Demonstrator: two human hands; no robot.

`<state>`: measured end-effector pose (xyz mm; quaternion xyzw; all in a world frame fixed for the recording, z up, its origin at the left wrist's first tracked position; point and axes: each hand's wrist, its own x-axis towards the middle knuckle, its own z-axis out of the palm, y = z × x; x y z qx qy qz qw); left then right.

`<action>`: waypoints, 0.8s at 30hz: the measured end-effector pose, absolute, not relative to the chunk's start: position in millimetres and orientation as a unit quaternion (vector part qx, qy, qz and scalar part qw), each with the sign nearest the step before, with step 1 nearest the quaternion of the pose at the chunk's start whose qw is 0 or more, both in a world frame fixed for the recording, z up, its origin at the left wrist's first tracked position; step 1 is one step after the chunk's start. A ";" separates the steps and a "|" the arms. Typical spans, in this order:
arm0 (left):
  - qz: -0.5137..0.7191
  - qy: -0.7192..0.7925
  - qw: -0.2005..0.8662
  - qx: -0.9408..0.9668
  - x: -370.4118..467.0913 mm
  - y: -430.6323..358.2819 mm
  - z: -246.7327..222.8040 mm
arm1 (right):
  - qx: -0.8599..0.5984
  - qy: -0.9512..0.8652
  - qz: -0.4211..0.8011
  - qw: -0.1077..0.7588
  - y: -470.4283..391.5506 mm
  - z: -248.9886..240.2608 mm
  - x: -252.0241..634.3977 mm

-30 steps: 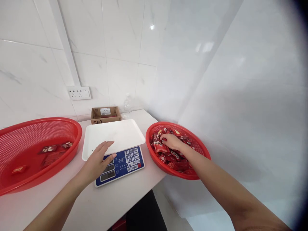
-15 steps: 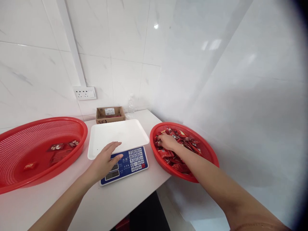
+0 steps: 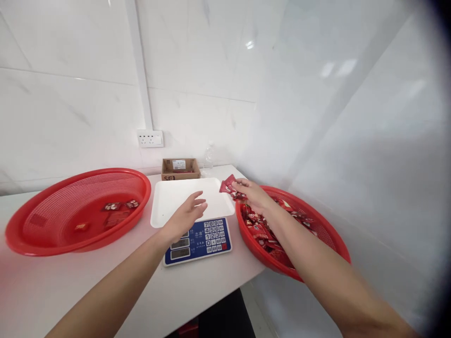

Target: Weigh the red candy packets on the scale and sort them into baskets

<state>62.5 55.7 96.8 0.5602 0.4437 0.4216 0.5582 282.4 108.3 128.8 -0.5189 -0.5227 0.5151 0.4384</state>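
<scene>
Red packets (image 3: 229,185): pinched in right hand (image 3: 254,195), at right edge of tray (image 3: 176,202) on digital scale (image 3: 199,243). Left hand (image 3: 186,216): fingers parted, above scale. Surface: white table (image 3: 200,286). Room: marbled wall tiles (image 3: 70,117), power socket (image 3: 150,138).

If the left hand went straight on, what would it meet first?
Probably the red packets in the right hand, across the white tray; depth is unclear, so the left hand might pass beneath them.

Looks like a small workroom or shop to me: digital scale (image 3: 200,238) lower centre, red basket (image 3: 329,238) of wrapped packets (image 3: 259,231) lower right, tiled wall (image 3: 102,112) upper left.
</scene>
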 end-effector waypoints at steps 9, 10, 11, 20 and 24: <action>0.491 0.500 0.501 0.508 40.5 107.1 83.8 | -0.507 -0.539 0.555 0.379 128.1 101.5 198.5; 0.477 0.521 0.481 0.519 33.0 110.2 81.8 | -0.517 -0.532 0.553 0.379 131.2 99.0 196.7; 0.459 0.540 0.464 0.531 26.2 112.7 79.6 | -0.524 -0.526 0.554 0.376 133.9 96.5 195.6; 0.292 0.639 0.187 0.687 7.2 122.1 65.4 | -0.527 -0.558 0.532 0.357 139.5 86.0 199.4; 0.229 0.583 0.130 0.768 12.9 121.0 67.7 | -0.539 -0.624 0.467 0.319 140.5 82.5 208.7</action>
